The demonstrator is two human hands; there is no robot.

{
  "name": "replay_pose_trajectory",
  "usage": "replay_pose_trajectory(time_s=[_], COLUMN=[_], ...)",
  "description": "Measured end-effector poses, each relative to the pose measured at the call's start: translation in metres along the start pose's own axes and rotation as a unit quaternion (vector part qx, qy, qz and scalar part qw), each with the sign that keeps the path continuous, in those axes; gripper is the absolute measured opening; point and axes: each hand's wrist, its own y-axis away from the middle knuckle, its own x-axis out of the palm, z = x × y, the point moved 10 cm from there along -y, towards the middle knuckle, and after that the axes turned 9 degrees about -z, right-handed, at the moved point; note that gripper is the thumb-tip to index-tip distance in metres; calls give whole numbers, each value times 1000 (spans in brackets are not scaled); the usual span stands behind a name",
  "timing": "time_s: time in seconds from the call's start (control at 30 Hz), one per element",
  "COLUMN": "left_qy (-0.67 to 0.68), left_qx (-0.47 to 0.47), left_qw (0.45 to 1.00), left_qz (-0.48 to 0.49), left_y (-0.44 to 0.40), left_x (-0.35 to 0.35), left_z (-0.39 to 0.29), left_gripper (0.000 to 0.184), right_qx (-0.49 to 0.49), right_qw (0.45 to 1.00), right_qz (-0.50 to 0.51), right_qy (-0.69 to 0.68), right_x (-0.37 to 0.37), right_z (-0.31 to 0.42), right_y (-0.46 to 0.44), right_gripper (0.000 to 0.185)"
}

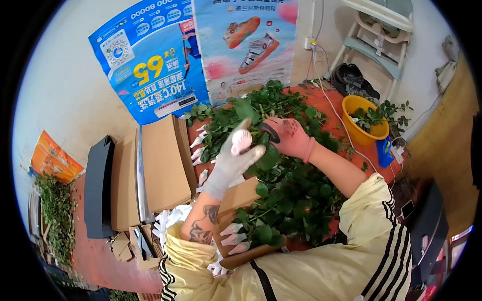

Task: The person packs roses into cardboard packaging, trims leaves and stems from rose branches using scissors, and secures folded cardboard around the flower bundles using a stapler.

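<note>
Nearest, a person in pale yellow sleeves with black stripes leans over a red table (98, 266). Close to the body, a few pale, wrapped flower heads (234, 239) lie side by side, their leafy stems running right into a dark green heap (301, 200). Above the heap, the white-gloved left hand (228, 163) cradles one pink-and-white flower head (241, 141), its fingers and thumb curled about it. Just to the right, the pink-gloved right hand (291, 138) is closed around a dark curved tool (271, 133), its exact kind unclear, beside the stem. Left of the hands, more pale heads (197, 142) form a row. These groups look sorted already; judging by the loose greenery (273, 100) farther off, plenty may remain. Cardboard (163, 165) stands left, a yellow-orange basin (357, 131) far right; posters (246, 50) cover the wall behind.
</note>
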Motion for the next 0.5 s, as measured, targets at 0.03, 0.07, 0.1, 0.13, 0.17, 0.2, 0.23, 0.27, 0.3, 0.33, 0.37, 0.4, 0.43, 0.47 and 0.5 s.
replay_pose_trajectory(time_s=[0.03, 0.07, 0.1, 0.13, 0.17, 0.2, 0.23, 0.27, 0.3, 0.33, 0.37, 0.4, 0.43, 0.47, 0.5], left_qy=[5, 33, 61, 177, 191, 212, 233, 179, 98, 16, 0, -18, -54, -69, -88], left_qx=[25, 20, 17, -31, -118, -125, -133, -132, -84, -36, -61, -85, 30, 89, 147], left_qw=[1000, 999, 996, 980, 972, 967, 961, 965, 981, 988, 987, 984, 994, 992, 985], left_qz=[7, 34, 58, 80, 74, 70, 66, 137, 144, 146, 151, 156, 90, 60, 27], left_y=[-9, -20, -27, -27, -28, -32, -36, -37, -39, -40, -42, -42, -60, -70, -78], left_x=[5, 10, 13, 16, 13, 19, 27, 52, 62, 73, 84, 94, 92, 90, 87], left_z=[-6, 6, 8, 14, 32, 42, 52, 61, 73, 73, 81, 77, 70, 73, 65], left_gripper=[84, 87, 89, 88, 89, 89, 90, 96, 89, 83, 79, 75, 63, 57, 52], right_qx=[7, 16, 23, 55, 57, 60, 64, 40, 42, 39, 35, 33, 21, 9, 12], right_qw=[1000, 999, 997, 996, 996, 993, 989, 981, 982, 974, 966, 966, 974, 980, 980], right_qz=[2, -21, -47, -32, -33, -77, -120, -167, -165, -205, -244, -245, -213, -182, -184], right_qy=[2, -27, -54, -57, -53, -59, -64, -88, -87, -84, -80, -79, -79, -78, -76], right_x=[-2, -10, -21, -29, -34, -45, -58, -71, -69, -75, -83, -88, -90, -92, -101], right_z=[-2, -4, -6, -10, -15, -21, -25, -23, -24, -24, -25, -25, -19, -15, -18], right_y=[-2, -4, -6, -9, -9, -10, -11, -13, -12, -11, -9, -10, -13, -16, -17], right_gripper=[28, 28, 28, 33, 33, 36, 40, 31, 31, 29, 27, 27, 27, 28, 28])
